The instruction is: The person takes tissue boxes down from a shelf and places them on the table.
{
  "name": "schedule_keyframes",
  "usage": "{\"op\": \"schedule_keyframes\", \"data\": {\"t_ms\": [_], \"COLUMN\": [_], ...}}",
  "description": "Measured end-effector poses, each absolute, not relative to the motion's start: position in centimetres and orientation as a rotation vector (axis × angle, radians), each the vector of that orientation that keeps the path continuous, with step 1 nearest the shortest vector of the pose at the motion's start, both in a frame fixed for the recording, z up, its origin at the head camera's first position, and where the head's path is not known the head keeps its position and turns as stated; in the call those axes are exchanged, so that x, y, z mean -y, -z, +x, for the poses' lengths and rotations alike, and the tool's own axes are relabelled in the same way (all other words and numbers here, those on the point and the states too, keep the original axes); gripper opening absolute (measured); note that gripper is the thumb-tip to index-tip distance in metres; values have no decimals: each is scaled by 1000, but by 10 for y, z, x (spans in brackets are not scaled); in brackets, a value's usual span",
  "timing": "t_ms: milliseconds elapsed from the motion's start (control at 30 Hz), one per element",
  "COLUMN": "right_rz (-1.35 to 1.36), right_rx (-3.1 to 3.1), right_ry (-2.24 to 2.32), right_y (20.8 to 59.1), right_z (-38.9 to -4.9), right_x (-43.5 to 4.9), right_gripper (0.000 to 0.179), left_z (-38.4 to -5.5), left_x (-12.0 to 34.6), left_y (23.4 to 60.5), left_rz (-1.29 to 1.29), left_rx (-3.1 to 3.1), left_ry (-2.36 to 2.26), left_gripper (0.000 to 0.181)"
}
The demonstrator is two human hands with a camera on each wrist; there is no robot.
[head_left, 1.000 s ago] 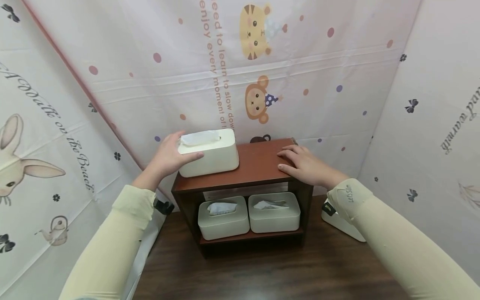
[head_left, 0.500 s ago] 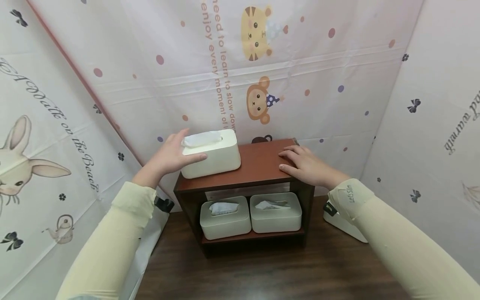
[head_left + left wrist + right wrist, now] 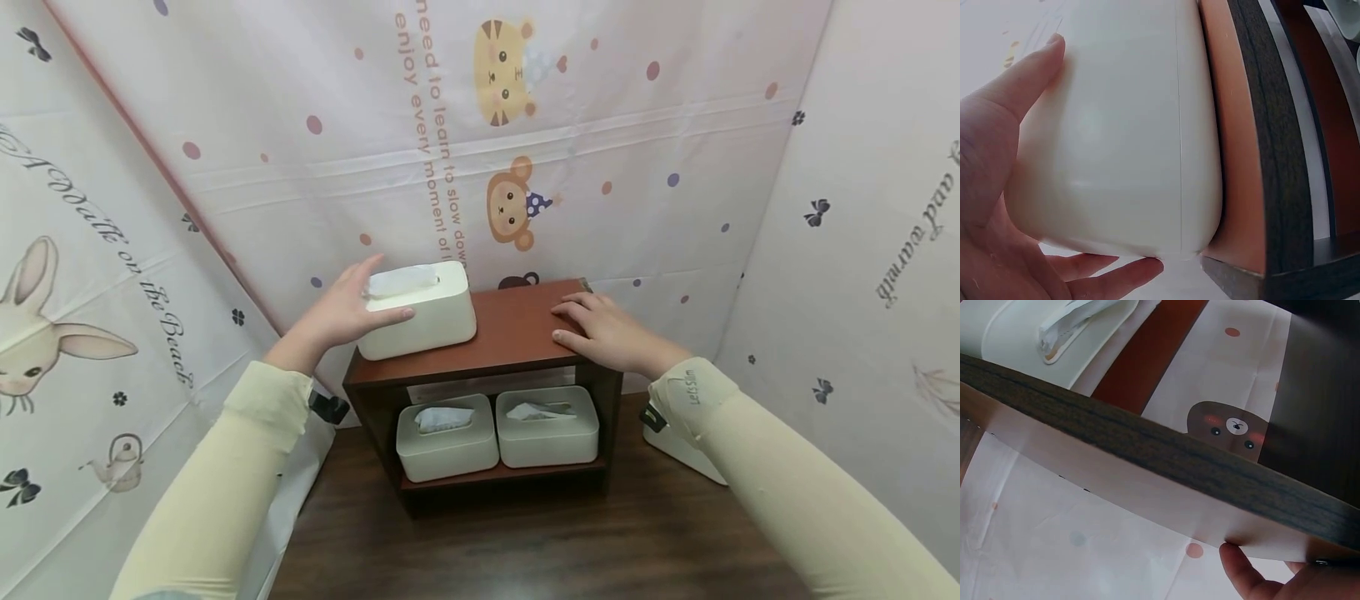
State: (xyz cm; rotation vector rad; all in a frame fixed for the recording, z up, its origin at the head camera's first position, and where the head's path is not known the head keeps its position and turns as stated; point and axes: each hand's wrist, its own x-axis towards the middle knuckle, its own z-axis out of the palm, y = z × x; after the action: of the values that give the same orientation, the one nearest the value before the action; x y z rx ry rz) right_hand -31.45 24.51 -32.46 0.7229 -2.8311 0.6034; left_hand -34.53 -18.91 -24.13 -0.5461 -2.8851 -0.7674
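Grips the white box with the left hand, clamped on its left end: thumb laid along the front, other fingers wrapped round the end. Set upright on the left part of the top of the shelf, base resting on the reddish surface, with a white tissue showing in the slot.

Rests the right hand on the right end of the same top, well apart from the box, with fingers spread and relaxed. Touches the surface with a fingertip, as seen from the right wrist.

Inside the shelf, on the lower board, two more boxes of the same kind, side by side: the left one and the right one, each with tissue in the slot. Touching or barely apart; cannot tell which.

Underneath everything, a dark wooden counter. On the counter to the right of the shelf, a pale object, largely hidden by the right sleeve. Behind the shelf, a pale cloth printed with animal faces, dots and lettering. To the left, another cloth with a rabbit, a teapot and bows.
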Motion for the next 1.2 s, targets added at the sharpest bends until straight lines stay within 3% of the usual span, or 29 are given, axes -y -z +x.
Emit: {"op": "schedule_keyframes", "data": {"t_ms": [467,933,1200], "right_rz": [737,717,715], "right_rx": [2845,2861,2856], "right_ry": [-574,-597,-576], "right_y": [325,322,326], "right_z": [-318,-314,-316], "right_x": [-249,-245,-247], "right_gripper": [65,62,62], "left_z": [-350,-341,-338], "left_x": [189,189,186], "left_y": [243,247,249], "left_rz": [-590,-478,-447], "left_rx": [2880,2860,2813], "left_ry": [715,690,695], "left_gripper": [108,119,117]}}
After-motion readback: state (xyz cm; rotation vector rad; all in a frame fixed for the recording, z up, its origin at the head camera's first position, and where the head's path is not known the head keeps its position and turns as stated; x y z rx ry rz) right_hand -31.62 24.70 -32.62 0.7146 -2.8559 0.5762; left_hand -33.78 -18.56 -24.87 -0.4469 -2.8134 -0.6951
